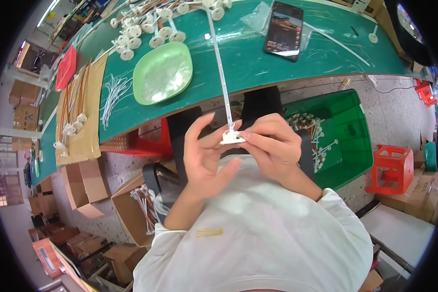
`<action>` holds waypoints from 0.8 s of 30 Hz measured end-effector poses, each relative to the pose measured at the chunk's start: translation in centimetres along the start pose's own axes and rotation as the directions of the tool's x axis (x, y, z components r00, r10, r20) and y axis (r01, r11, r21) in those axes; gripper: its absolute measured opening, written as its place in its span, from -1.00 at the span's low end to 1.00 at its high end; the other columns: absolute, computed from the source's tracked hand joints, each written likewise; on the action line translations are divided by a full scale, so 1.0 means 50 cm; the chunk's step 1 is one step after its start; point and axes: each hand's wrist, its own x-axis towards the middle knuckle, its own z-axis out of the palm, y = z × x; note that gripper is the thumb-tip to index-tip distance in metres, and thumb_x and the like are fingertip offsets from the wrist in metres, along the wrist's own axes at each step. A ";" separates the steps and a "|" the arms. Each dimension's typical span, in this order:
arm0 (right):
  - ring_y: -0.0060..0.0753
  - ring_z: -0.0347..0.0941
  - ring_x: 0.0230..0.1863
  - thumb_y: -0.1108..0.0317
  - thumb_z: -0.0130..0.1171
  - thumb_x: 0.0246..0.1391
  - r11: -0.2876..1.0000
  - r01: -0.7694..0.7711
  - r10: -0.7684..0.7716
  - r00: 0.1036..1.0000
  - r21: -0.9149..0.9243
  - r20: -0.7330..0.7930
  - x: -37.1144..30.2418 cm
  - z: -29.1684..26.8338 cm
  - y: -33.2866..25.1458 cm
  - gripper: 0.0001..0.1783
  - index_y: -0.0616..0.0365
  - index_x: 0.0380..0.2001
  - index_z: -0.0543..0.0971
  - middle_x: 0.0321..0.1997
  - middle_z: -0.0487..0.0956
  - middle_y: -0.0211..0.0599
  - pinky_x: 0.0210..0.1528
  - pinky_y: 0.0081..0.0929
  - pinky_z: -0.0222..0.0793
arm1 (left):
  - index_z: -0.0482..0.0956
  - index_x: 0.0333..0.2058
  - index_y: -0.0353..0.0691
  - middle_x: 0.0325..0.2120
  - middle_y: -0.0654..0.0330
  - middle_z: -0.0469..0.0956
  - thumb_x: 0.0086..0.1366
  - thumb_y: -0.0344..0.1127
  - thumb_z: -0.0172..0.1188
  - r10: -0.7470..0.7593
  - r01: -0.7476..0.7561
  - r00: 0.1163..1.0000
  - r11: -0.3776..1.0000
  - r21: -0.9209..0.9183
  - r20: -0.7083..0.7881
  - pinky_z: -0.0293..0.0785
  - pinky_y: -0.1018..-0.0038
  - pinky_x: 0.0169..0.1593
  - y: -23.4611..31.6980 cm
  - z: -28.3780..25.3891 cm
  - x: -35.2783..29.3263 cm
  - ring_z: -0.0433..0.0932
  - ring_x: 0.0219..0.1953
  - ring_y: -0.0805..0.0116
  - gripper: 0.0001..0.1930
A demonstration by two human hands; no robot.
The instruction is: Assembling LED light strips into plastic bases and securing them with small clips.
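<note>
A long, narrow white light strip (220,68) with small dots along it runs from the bench toward me. Its near end joins a round white end piece (232,137) with thin wires, held in front of my chest. My right hand (276,143) pinches the end piece between thumb and fingers at its right side. On the other side is my left hand (207,158), thumb and index finger spread apart; another of its fingers reaches behind the end piece and seems to touch it. Whether that finger bears any weight cannot be made out.
On the green bench (248,61) lie a light-green dish (162,73) of small clear pieces, thin white wires (115,97), a phone (284,30) and many white-ended rods (131,34). A green bin (348,141) stands right, beside a red stool (392,168). Cardboard boxes (131,204) sit left.
</note>
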 end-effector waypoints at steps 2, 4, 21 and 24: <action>-0.28 0.47 -0.35 0.59 0.47 -0.30 1.000 0.025 -0.025 1.000 0.001 0.015 -0.007 0.003 -0.005 -0.66 0.22 -0.32 0.67 -0.32 0.62 -0.26 -0.38 -0.47 0.38 | 0.09 0.26 -0.42 0.06 -0.28 0.46 0.26 -0.36 0.23 -0.141 0.139 0.990 0.988 -0.072 -0.023 0.48 0.21 0.15 0.002 -0.014 -0.010 0.53 0.09 0.11 -0.31; -0.26 0.47 -0.34 0.56 0.47 -0.28 0.989 0.135 -0.132 0.990 -0.056 0.050 -0.009 -0.002 -0.005 -0.66 0.20 -0.30 0.68 -0.31 0.62 -0.29 -0.39 -0.47 0.37 | 0.22 0.18 -0.55 -0.01 -0.23 0.52 0.32 -0.17 0.23 -0.245 0.245 0.969 0.969 -0.033 -0.009 0.52 0.23 0.11 0.009 -0.015 -0.016 0.56 0.04 0.11 -0.34; -0.32 0.43 -0.29 0.56 0.45 -0.28 0.870 -0.376 0.281 0.909 0.318 0.307 0.004 -0.033 -0.021 -0.76 0.17 -0.41 0.72 -0.30 0.61 -0.31 -0.29 -0.48 0.34 | 0.38 0.12 -0.59 0.00 -0.11 0.54 0.30 -0.42 0.11 -0.265 0.288 0.952 0.945 -0.153 0.154 0.44 0.33 0.15 0.002 -0.057 -0.029 0.55 0.04 0.22 -0.54; -0.34 0.42 -0.29 0.59 0.42 -0.25 0.840 -0.410 0.289 0.893 0.356 0.346 0.007 -0.035 -0.017 -0.79 0.19 -0.41 0.72 -0.31 0.60 -0.30 -0.30 -0.48 0.34 | 0.34 0.12 -0.67 0.03 -0.21 0.50 0.29 -0.38 0.11 -0.280 0.303 0.941 0.947 -0.104 0.188 0.44 0.28 0.17 0.002 -0.060 -0.033 0.55 0.07 0.11 -0.49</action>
